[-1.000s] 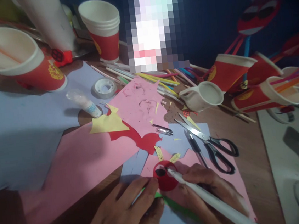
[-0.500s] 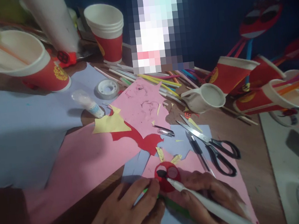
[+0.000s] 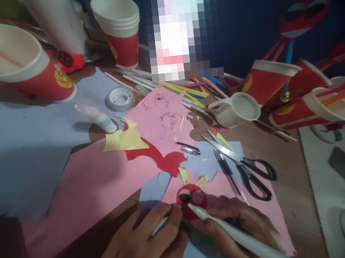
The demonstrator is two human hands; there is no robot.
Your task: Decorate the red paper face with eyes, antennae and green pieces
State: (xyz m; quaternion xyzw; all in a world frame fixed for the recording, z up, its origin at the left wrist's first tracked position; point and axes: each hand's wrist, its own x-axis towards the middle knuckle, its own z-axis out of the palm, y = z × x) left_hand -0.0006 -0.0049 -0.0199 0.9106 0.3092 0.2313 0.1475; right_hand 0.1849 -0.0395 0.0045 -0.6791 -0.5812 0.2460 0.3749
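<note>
A red paper disc [image 3: 196, 212] made up as a face lies on pink paper in front of me, with two pink eyes and two yellow leaf-like strips at its top. Its left eye is partly black; the right one is plain pink. My left hand [image 3: 153, 237] grips the lower left edge of the disc with its fingertips, and a bit of green shows between the fingers. Closed round a white marker [image 3: 232, 231], my right hand [image 3: 246, 219] keeps the tip at the lower edge of the black patch. Fingers hide the disc's lower part.
Beyond the hands lie scissors [image 3: 240, 161], a black pen [image 3: 228, 170], a glue bottle [image 3: 99, 116], a tape roll [image 3: 120, 98], yellow scraps [image 3: 124, 140] and several straws [image 3: 183, 89]. Red paper cups [image 3: 123, 48] stand at the back; a small white cup [image 3: 241, 107] sits right.
The marker tip has moved slightly left and up along the black patch. Both hands keep their holds. The whole view has shifted a little.
</note>
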